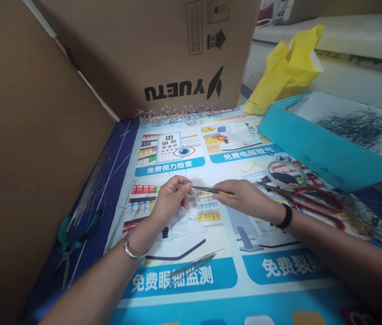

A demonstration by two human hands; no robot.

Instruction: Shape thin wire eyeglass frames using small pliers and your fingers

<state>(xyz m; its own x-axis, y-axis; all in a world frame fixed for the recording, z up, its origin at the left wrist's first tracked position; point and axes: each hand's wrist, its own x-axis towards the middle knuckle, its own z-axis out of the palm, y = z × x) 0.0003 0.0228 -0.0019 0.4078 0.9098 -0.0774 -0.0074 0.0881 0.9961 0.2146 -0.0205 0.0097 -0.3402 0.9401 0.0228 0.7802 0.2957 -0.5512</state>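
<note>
My left hand [172, 195] is closed in a pinch on a small clear part with thin wire [191, 212] trailing below it. My right hand [245, 195] grips small pliers with a yellow handle [215, 191], held level, the dark tip pointing left at the left fingertips. Both hands hover over a printed poster [191, 271] that covers the table. A silver bangle sits on my left wrist and a black band on my right wrist.
A big cardboard box [150, 49] stands behind, a cardboard wall at left. Red scissors [316, 198] and a tape roll [286, 174] lie right of my hands. A teal tray [313, 144] holds metal parts. Teal pliers [76, 234] lie left; thin metal rods [194, 264] in front.
</note>
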